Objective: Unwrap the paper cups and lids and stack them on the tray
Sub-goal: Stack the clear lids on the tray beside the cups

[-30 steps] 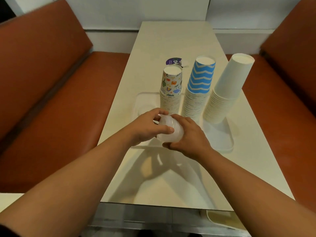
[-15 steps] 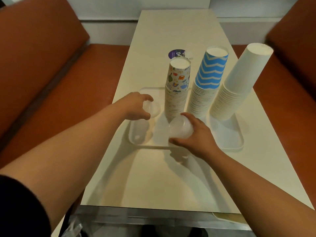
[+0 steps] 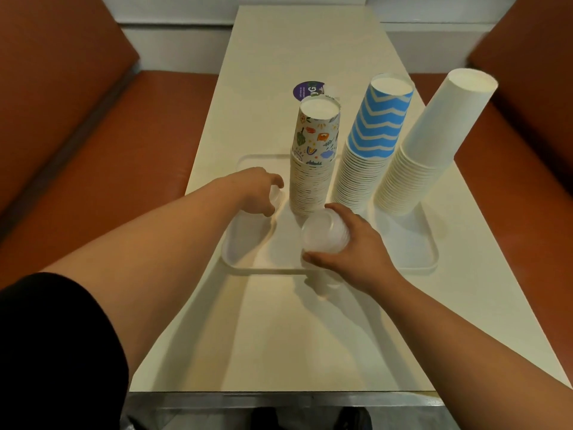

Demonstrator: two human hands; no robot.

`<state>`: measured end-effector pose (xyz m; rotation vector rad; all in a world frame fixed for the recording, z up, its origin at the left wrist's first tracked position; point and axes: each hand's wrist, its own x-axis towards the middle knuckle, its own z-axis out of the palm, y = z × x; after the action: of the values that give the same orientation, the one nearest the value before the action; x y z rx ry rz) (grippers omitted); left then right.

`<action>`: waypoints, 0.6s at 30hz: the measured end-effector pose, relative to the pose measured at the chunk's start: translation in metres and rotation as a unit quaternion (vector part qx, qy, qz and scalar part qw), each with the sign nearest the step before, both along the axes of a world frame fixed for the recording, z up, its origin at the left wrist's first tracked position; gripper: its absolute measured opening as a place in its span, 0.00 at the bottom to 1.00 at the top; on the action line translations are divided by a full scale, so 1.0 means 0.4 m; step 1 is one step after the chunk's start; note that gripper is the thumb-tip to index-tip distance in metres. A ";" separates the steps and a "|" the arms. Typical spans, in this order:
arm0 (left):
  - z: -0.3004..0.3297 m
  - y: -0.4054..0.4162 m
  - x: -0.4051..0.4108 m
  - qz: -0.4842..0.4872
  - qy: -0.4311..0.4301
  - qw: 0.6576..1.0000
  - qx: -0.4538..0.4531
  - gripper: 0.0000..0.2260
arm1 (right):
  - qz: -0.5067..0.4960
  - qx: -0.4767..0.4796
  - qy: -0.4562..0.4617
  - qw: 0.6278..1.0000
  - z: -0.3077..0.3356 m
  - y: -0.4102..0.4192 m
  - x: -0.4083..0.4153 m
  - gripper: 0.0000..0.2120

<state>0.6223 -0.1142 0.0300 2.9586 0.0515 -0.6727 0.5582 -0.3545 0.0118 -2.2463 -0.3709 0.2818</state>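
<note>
A white tray (image 3: 415,262) lies across the table and carries three upside-down cup stacks: patterned cups (image 3: 313,169), blue zigzag cups (image 3: 369,150) and plain white cups (image 3: 428,150). My right hand (image 3: 356,252) grips a stack of clear plastic lids (image 3: 322,232) just above the tray's front, in front of the patterned cups. My left hand (image 3: 259,193) holds a smaller bunch of clear lids (image 3: 276,197) low over the tray's left part, beside the patterned stack. Most of that bunch is hidden by my fingers.
A round purple label (image 3: 307,90) lies on the cream table (image 3: 310,336) behind the cups. Orange bench seats (image 3: 77,135) flank the table on both sides. The table's near edge is at the bottom of the view.
Both hands held one lid stack together in front of the tray. They split it: the left hand carried part to the tray's left, the right keeps the rest over the tray's front.
</note>
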 end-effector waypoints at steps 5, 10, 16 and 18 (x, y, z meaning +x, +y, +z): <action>0.004 -0.003 -0.020 0.009 0.006 1.000 0.000 0.36 | 0.007 -0.011 0.005 1.000 0.005 0.003 0.004 0.44; 0.098 -0.027 -0.101 0.088 -0.083 0.993 0.009 0.34 | 0.011 -0.019 -0.005 1.000 0.011 0.008 0.008 0.45; 0.096 -0.147 -0.229 0.177 -0.052 0.925 -0.331 0.33 | 0.052 -0.035 -0.011 0.998 0.034 0.033 0.001 0.48; 0.082 -0.157 -0.229 0.197 -0.044 0.896 -0.395 0.33 | 0.062 -0.042 -0.012 0.997 0.041 0.038 -0.002 0.49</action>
<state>0.5306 -0.1769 0.0626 2.0945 0.2868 -0.3709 0.5573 -0.3391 0.0283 -2.3155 -0.5206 0.3404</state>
